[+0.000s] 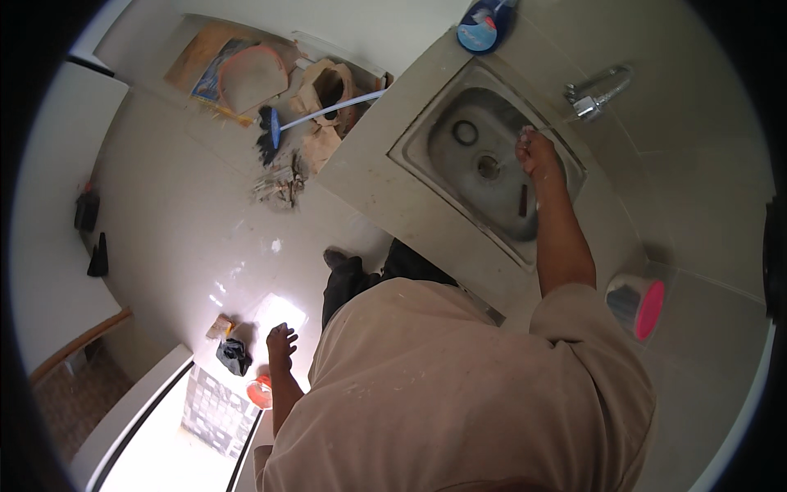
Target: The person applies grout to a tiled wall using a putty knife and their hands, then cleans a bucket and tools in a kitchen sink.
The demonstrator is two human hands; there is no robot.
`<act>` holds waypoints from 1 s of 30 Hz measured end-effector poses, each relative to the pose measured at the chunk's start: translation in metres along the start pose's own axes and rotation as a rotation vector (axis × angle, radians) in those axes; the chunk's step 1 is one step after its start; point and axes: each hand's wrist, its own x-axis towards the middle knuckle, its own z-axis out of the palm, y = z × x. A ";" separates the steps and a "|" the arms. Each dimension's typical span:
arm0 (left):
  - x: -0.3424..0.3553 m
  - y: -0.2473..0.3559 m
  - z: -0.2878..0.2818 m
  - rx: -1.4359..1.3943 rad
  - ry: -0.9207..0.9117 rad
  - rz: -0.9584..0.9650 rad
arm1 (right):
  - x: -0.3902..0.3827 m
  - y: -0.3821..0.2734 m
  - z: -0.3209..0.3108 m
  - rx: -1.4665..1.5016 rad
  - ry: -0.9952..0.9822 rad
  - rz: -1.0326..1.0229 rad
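Right hand [537, 152], grip clamped on a small pale object, hovers over the far-right stainless steel sink basin [459, 160]; left hand [280, 340] hangs open, fingers apart.

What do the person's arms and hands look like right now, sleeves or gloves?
Both hands are bare, no gloves: left hand, right hand. Forearms are uncovered. A loose beige short-sleeved shirt with pale smudges covers the shoulders and upper arms. No watch or rings can be made out.

Steel-grey sink [426, 148], blue broom [270, 131], pink-lidded container [638, 305], beige shirt [459, 394]
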 end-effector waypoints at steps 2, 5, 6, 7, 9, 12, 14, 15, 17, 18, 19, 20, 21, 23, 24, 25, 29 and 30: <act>-0.010 -0.008 -0.006 0.024 0.042 0.016 | -0.005 0.015 0.036 -0.173 0.114 -0.066; -0.012 -0.028 -0.011 -0.081 0.100 0.096 | 0.008 0.034 0.057 -0.529 0.352 -0.171; -0.012 -0.042 -0.014 -0.024 0.111 0.159 | 0.011 0.034 0.057 -0.582 0.184 -0.089; -0.013 -0.039 0.007 0.066 0.146 0.283 | 0.018 0.036 0.040 -0.645 0.070 -0.055; -0.016 -0.037 0.033 0.042 0.254 0.383 | 0.079 0.040 -0.026 -0.653 -0.077 -0.040; -0.057 -0.063 0.090 0.060 0.338 0.221 | 0.094 0.035 -0.011 -1.137 0.365 -0.603; -0.044 -0.046 0.108 0.014 0.344 0.243 | 0.191 -0.006 -0.079 -1.580 0.019 -0.677; -0.053 -0.066 0.115 0.066 0.388 0.201 | 0.197 0.002 -0.079 -1.214 0.025 -0.359; -0.081 -0.101 0.126 0.100 0.446 0.071 | 0.179 0.005 -0.067 -1.038 0.197 -0.350; -0.102 -0.105 0.121 0.179 0.412 -0.040 | 0.154 -0.011 -0.052 -1.214 0.259 -0.615; -0.113 -0.108 0.116 0.258 0.362 -0.131 | 0.139 -0.029 -0.036 -1.000 0.284 -0.325; -0.106 -0.132 0.112 0.303 0.397 -0.154 | 0.126 -0.045 -0.022 -0.779 0.359 -0.049; -0.099 -0.146 0.106 0.286 0.394 -0.159 | 0.109 -0.055 -0.016 -0.763 0.395 -0.102; -0.072 -0.157 0.084 0.193 0.367 -0.225 | 0.076 -0.073 -0.003 -0.831 0.474 -0.389; -0.060 -0.152 0.068 -0.012 0.333 -0.318 | 0.057 -0.079 0.009 -0.858 0.518 -0.502; -0.044 -0.162 0.054 -0.038 0.335 -0.326 | 0.038 -0.080 0.026 -0.880 0.548 -0.593; 0.035 -0.189 0.001 -0.269 0.354 -0.228 | -0.043 -0.039 0.111 -0.925 0.605 -0.849; 0.053 -0.195 -0.008 -0.370 0.367 -0.227 | -0.063 -0.025 0.135 -0.944 0.588 -0.885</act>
